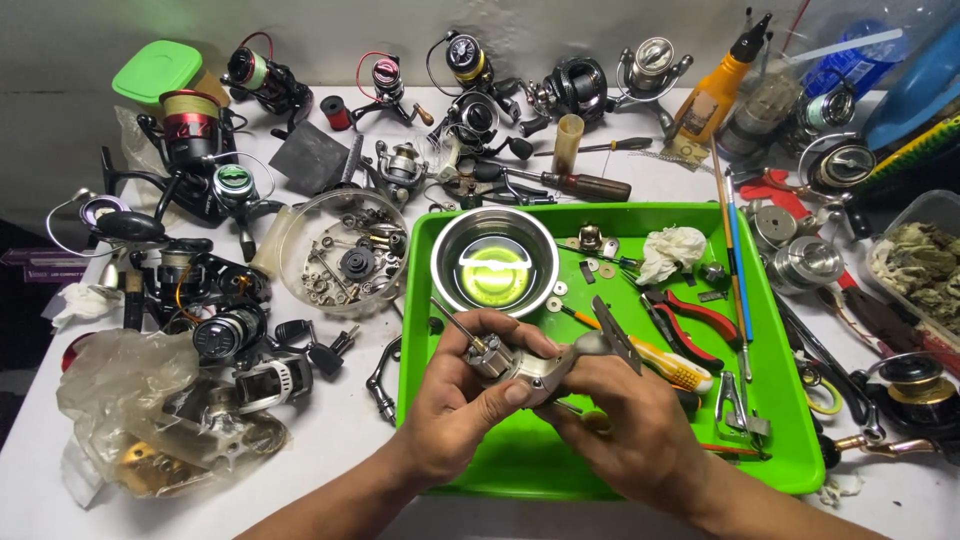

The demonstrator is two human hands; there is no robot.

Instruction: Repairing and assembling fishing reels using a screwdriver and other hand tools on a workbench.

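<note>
A silver fishing-reel body (528,362), stripped of its spool so that a thin shaft sticks up and to the left from it, is held over the near left part of a bright green plastic tray (520,455). The left hand (465,400) is wrapped around the body from below and from the left, thumb pressed on its near side and fingers closed over the top. The right hand (630,420) meets it from the right, fingers closed on the reel's foot end, where a flat grey stem juts upward. Just behind the hands, inside the tray, stands a round steel bowl (494,262) holding yellowish liquid. To its right lie small washers and metal parts, a crumpled white tissue (670,250), red-handled pliers (690,312) and a yellow-and-white handled tool (672,365) that passes just beside the right hand. Left of the tray, on the white table (340,440), sits a clear round dish (345,250) full of screws and gears. Many spinning reels crowd the table's left and far edges, with a crumpled clear plastic bag (150,400) near the left corner. A yellow squeeze bottle (712,95) with a black nozzle stands beyond the tray's far right corner, and a brown-handled screwdriver (570,183) lies behind the tray.
</note>
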